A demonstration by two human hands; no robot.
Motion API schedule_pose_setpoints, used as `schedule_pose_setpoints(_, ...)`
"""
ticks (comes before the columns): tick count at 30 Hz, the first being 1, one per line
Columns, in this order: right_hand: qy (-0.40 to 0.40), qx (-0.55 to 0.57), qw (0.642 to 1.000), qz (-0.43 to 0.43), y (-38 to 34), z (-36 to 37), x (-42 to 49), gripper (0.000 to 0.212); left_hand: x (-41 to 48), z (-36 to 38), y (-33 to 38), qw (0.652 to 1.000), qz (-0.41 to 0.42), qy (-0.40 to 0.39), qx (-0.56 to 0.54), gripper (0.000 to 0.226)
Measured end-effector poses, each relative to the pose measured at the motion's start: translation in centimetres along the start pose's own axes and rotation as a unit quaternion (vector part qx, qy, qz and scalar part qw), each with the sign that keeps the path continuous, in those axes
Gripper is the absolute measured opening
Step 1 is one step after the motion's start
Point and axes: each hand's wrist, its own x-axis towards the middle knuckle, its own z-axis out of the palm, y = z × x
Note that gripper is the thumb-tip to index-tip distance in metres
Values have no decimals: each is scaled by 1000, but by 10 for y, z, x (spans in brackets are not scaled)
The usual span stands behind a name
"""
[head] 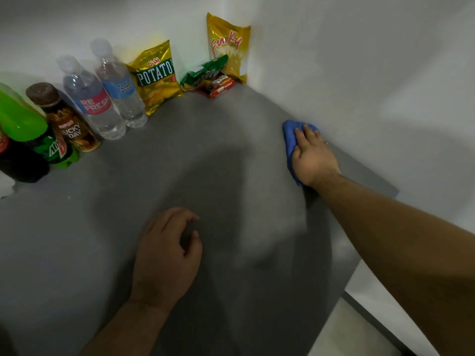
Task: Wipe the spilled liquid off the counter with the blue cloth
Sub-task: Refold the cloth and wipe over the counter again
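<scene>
At the white wall (38,34) you have a Mountain Dew bottle (30,134), a Kopiko Lucky Day bottle (64,122), a Refresh water bottle (90,98) and a blue-labelled water bottle (120,86) standing close together. Right of them leans an Oishi Potato chips bag (156,75). In the corner, a yellow Funky bag (228,44) stands behind a green snack packet (203,73) and a red-brown chocolate pack (218,87).

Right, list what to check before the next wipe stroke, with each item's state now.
1. Right hand pressing on the blue cloth: ok.
2. Cloth down on the counter: ok, beside the right wall.
3. Left hand apart from the cloth, holding nothing: ok.
4. Bottles and snack bags clear of the cloth: ok, lined along the back wall.
5. Where the spilled liquid lies: cannot tell, no puddle shows plainly.
</scene>
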Motion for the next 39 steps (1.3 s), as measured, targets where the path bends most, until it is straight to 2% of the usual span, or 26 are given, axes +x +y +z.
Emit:
schedule_pose_setpoints(11, 0, 0, 999, 38, 90, -32, -120, 53, -14, 6, 12, 996, 73, -46, 6, 27)
schedule_pose_setpoints(17, -25, -8, 998, 55, 105, -35, -131, 53, -28, 3, 12, 990, 80, -110, 30, 33)
schedule_pose_setpoints(23, -55, -1, 998, -12, 70, -29, -172, 65, -43, 8, 10, 985, 106, -109, 78, 35)
schedule_pose_setpoints(33, -95, 2, 987, -127, -32, -6, -294, 60, -50, 4, 13, 990, 120, -56, 56, 30)
schedule_pose_setpoints(39, -163, 17, 966, -200, -91, 14, -358, 64, -79, -17, 10, 999, 44, -15, 11, 25)
